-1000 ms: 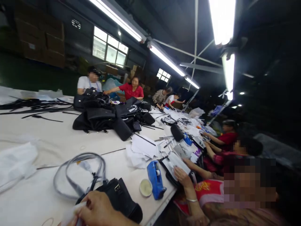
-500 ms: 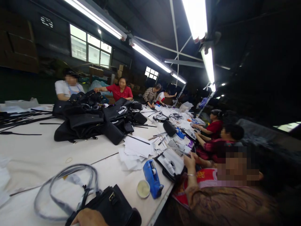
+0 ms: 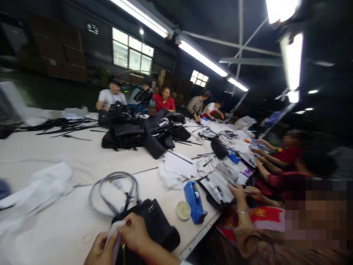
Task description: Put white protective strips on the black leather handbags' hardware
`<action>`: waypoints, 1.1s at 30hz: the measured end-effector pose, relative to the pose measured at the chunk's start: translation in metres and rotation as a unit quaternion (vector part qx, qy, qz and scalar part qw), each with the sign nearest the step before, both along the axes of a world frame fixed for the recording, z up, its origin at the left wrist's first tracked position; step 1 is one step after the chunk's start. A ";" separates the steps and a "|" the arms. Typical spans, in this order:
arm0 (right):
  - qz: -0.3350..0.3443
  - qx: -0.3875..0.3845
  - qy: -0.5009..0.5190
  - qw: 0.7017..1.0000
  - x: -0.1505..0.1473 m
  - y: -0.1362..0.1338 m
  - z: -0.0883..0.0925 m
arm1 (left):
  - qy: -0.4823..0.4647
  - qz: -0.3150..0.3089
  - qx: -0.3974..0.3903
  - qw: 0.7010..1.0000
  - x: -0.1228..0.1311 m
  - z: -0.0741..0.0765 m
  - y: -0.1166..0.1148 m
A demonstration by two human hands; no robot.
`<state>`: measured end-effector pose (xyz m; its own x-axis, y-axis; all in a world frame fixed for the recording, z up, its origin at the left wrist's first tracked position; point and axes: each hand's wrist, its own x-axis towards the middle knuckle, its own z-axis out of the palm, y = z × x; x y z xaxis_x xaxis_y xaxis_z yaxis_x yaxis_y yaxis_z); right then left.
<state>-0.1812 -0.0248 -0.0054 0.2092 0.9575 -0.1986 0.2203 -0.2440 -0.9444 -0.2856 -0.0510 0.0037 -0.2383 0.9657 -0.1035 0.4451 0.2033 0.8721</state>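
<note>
Both my hands are at the bottom of the view, in front of a black handbag (image 3: 154, 217) lying on the table. My left hand (image 3: 97, 247) is closed on a thin white piece, like paper or padding (image 3: 115, 235). With pinched fingers, my right hand (image 3: 135, 230) grips the upper edge of the same white piece. The bag has a gold buckle (image 3: 151, 209), and its grey wrapped handles (image 3: 100, 189) loop out to the left on the table. Part of the bag is hidden behind my right hand and forearm.
A blue tape dispenser (image 3: 195, 202) and a round tin (image 3: 183, 210) lie right of the bag. Behind them are white sheets (image 3: 180, 165) and a pile of black bags (image 3: 127, 132). White wrapping (image 3: 41, 187) lies left. Co-workers sit along the table; one person's hand (image 3: 238, 193) is nearby.
My view has swung left. Both my hands now show, gripping the white piece at the bag; before, only one hand was visible there. A co-worker across the table has lifted a black bag.
</note>
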 end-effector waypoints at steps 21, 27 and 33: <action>0.063 0.000 0.223 0.973 0.021 -0.014 0.005 | 0.305 -0.134 0.289 0.898 0.010 -0.057 -0.020; 0.061 0.012 0.167 0.984 0.026 -0.013 -0.006 | 0.045 -0.177 0.183 0.966 -0.002 -0.027 -0.020; 0.118 0.094 0.045 0.988 0.021 -0.016 0.003 | -0.291 -0.141 -0.040 0.946 -0.010 -0.005 0.001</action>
<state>-0.1601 -0.0407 -0.0022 -0.0344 0.9992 -0.0211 0.1625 -0.0152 -0.9866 -0.2957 -0.0503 -0.0010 0.1464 0.9660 -0.2131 -0.0591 0.2235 0.9729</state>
